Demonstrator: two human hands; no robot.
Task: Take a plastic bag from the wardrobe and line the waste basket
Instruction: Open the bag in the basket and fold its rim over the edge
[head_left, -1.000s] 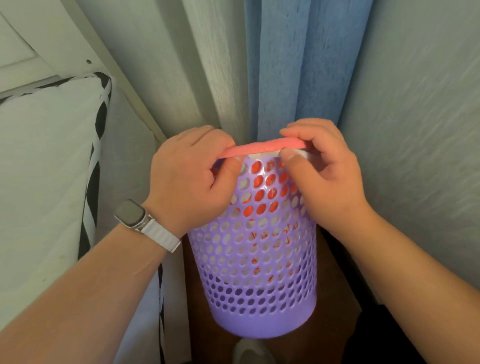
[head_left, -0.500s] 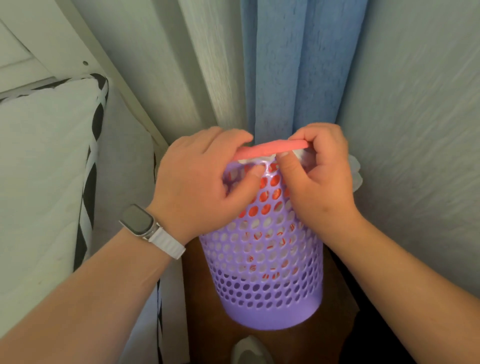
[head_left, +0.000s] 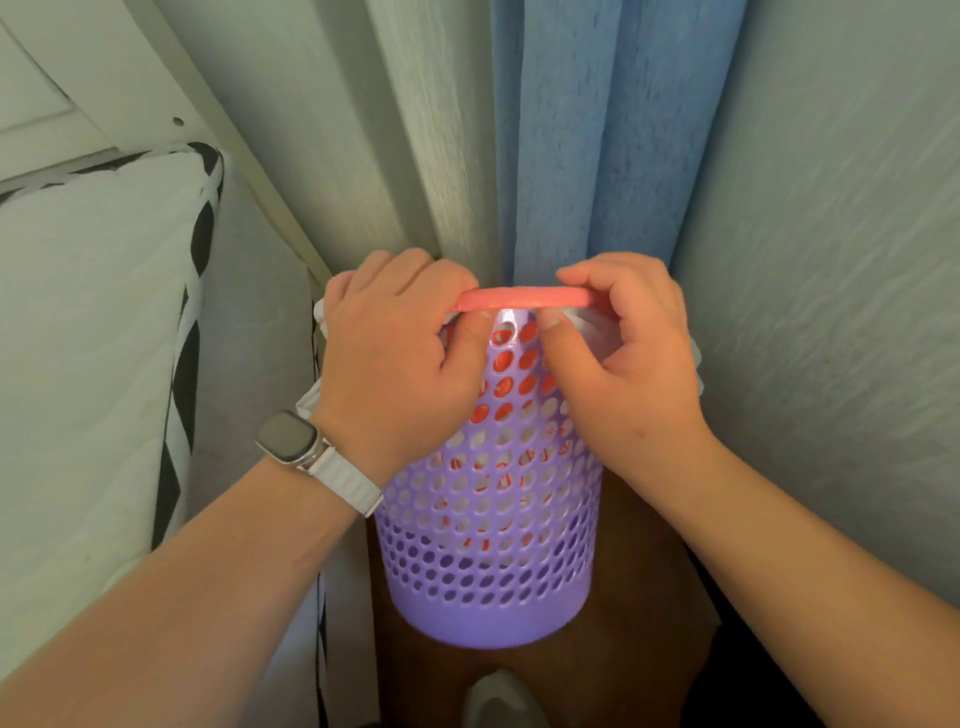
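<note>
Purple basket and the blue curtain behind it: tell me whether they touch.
Cannot tell. In the head view both hands and the pink rim cover the spot where the purple basket would meet the blue curtain.

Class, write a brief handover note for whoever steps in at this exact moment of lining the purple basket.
Left hand: shut on the plastic bag at the near-left rim.
Right hand: shut on the bag at the near-right rim.
Purple waste basket stands on the floor between bed and curtain; pink rim on top.
Done: bag inside, red print visible through the holes.
Left: finish folding the edge over the rim.
</note>
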